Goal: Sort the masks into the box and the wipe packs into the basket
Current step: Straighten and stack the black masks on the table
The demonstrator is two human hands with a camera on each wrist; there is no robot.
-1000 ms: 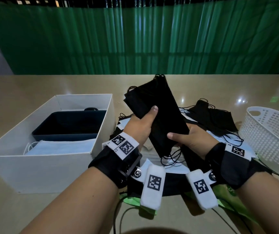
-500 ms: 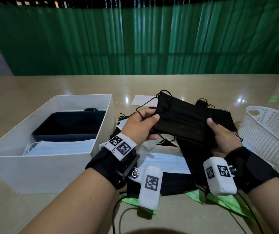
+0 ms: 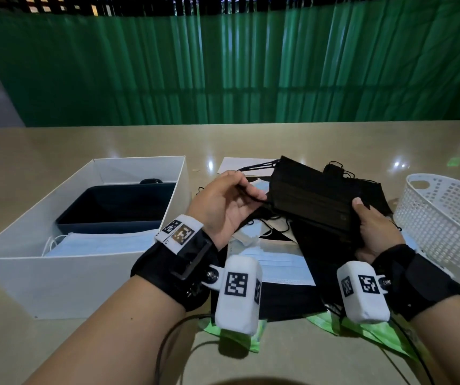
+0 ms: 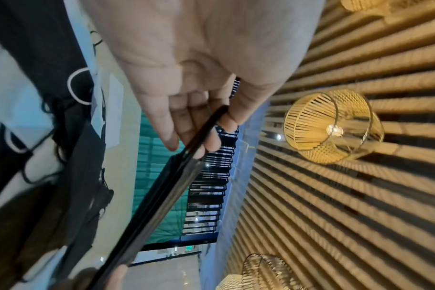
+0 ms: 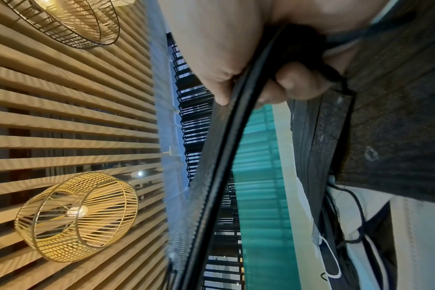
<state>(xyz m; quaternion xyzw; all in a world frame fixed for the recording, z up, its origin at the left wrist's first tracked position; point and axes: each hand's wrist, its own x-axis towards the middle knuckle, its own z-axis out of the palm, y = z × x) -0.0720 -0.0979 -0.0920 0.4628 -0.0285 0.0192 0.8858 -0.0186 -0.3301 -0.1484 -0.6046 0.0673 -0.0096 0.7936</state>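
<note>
Both hands hold a stack of black masks [image 3: 312, 201] level above the pile at the table's middle. My left hand [image 3: 253, 194] pinches the stack's left end at the ear loops, and the left wrist view shows the fingers [image 4: 186, 141] closed on the thin edge of the black masks [image 4: 162, 196]. My right hand [image 3: 362, 215] grips the right end, thumb on top; the right wrist view shows the black masks [image 5: 211, 157] edge-on. The white box [image 3: 42, 279] stands left with blue masks [image 3: 98, 243] inside. The white basket [image 3: 451, 229] stands right.
Loose blue masks [image 3: 281, 265] and black masks [image 3: 267, 301] lie under my hands. Green wipe packs [image 3: 379, 333] stick out at the pile's near edge. A dark blue tray [image 3: 117, 207] sits in the box. A green curtain hangs behind the table.
The black stack has swung from upright to lying level and shifted right. My hands have moved apart to its two ends, the left now pinching at the loops.
</note>
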